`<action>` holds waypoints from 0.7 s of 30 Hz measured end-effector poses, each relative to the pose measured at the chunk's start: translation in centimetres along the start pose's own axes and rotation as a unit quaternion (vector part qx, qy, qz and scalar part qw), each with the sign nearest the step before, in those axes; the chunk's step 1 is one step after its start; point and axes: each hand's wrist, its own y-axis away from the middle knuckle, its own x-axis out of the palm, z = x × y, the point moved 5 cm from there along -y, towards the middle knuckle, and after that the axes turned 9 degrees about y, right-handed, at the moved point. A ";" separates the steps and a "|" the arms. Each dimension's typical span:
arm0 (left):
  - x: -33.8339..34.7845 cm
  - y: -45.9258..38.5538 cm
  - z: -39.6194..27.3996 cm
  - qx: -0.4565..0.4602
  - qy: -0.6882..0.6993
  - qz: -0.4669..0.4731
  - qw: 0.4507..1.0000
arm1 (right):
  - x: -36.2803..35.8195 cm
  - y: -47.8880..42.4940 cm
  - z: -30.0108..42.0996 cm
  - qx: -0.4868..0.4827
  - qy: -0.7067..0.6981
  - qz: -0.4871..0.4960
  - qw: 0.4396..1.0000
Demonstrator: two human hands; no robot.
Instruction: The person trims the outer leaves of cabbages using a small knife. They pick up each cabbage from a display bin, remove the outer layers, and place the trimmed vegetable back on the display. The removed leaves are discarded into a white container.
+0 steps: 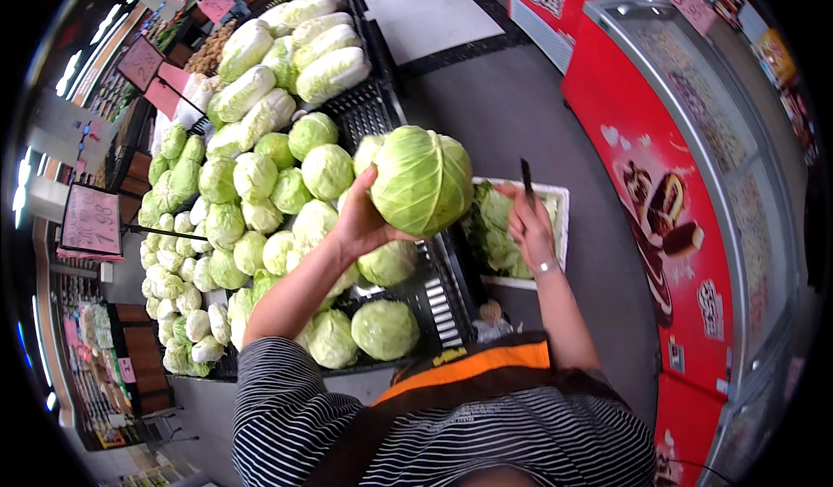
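A large green cabbage (423, 182) rests in my left hand (366, 217), whose fingers support it from the left and below, above the edge of the vegetable display. To its right, my right hand (530, 227) grips a dark, narrow-bladed tool, seemingly a knife (526, 173), with the blade pointing up and away. Beneath my right hand, a white foam box (563, 227) on the floor holds loose green cabbage leaves (504, 233). More round cabbages (385, 329) lie in the black crate display on the left.
Napa cabbages (333, 74) fill the far part of the black plastic crates (455, 279). Price signs (92, 219) stand on rods at the left. A red chest freezer (625, 162) runs along the right side, across the grey floor (520, 110).
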 end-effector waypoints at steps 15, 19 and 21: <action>-1.4 0.4 13.7 -0.145 -0.106 -0.229 0.957 | 0.5 6.2 -6.6 0.114 -0.408 0.142 0.895; 2.5 1.9 9.7 0.349 -0.561 -0.071 0.747 | 0.1 6.9 -8.0 0.142 -0.395 0.160 0.893; 7.2 2.6 9.8 0.386 -0.675 0.046 0.628 | -0.8 7.0 -8.9 0.170 -0.356 0.127 0.910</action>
